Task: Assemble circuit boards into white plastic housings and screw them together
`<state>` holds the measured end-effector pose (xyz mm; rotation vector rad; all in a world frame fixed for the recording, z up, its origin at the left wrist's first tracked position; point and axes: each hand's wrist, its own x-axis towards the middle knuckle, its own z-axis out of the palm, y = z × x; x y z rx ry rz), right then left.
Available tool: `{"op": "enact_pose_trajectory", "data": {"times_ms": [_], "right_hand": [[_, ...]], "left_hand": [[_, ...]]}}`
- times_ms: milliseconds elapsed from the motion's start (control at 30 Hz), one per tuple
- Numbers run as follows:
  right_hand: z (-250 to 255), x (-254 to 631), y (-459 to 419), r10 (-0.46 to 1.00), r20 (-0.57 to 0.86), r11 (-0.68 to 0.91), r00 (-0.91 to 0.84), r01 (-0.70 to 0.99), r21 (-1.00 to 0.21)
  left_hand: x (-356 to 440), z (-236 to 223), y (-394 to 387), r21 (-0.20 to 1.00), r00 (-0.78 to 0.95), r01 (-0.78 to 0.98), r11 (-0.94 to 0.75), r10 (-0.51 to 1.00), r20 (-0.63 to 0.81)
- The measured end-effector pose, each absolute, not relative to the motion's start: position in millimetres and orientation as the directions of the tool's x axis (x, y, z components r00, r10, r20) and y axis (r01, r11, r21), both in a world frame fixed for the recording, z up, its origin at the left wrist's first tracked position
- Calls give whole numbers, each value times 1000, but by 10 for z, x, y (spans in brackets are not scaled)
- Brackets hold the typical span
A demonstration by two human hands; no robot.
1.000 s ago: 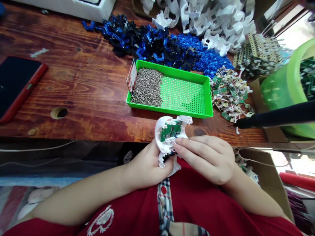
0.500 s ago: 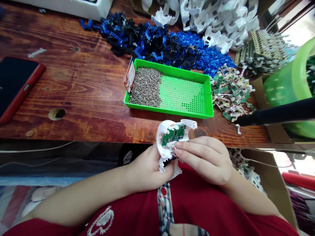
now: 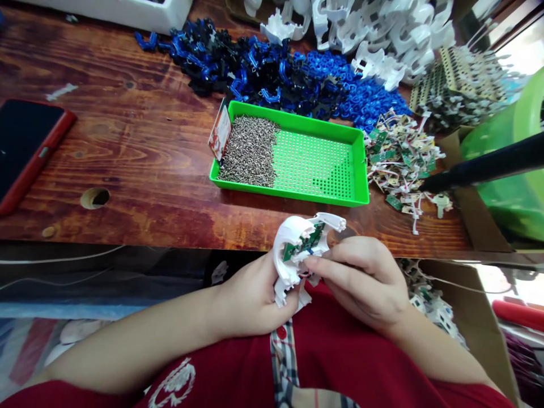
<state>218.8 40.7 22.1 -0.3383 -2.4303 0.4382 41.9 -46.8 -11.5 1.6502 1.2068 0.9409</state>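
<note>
My left hand (image 3: 259, 292) is wrapped round a white curved plastic shell (image 3: 285, 238) above my lap, close to the table's front edge. Set inside the shell is a green circuit board (image 3: 312, 238), partly hidden by the shell's rim. My right hand (image 3: 365, 277) is at the shell's right side, thumb and fingertips closed together against its inner edge near the board. What those fingertips pinch, if anything, is too small to make out. Just beyond both hands lies a green perforated tray (image 3: 289, 198), with small metal screws (image 3: 249, 153) heaped in its left part.
Behind the tray are piles of blue and black plastic parts (image 3: 255, 73) and white shells (image 3: 378, 34). Small wired circuit boards (image 3: 403, 158) lie to its right, near a black rod (image 3: 488, 164) and a green bucket (image 3: 497, 153). At the left rests a phone (image 3: 29, 147).
The shell has tipped, so less of the circuit board shows, and sits slightly lower and further right. My right hand's fingers have curled from lying flatter across the shell into a pinch.
</note>
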Motion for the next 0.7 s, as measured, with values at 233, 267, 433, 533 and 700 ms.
{"op": "enact_pose_trajectory", "data": {"times_ms": [233, 267, 433, 533, 700], "right_hand": [[326, 2154, 401, 429, 444, 841, -787, 168, -514], [327, 2153, 408, 444, 424, 822, -790, 171, -543], [326, 2158, 451, 508, 341, 717, -791, 169, -676], [342, 2184, 468, 562, 324, 685, -761, 209, -698], [316, 2299, 439, 663, 288, 577, -691, 227, -785]], "left_hand": [[432, -111, -505, 898, 252, 385, -213, 960, 119], [436, -101, -507, 894, 248, 384, -230, 958, 140], [473, -25, -470, 890, 256, 399, -223, 959, 125], [505, 3, -421, 913, 238, 387, -128, 971, 35], [499, -27, -381, 933, 240, 350, -81, 971, -5]]}}
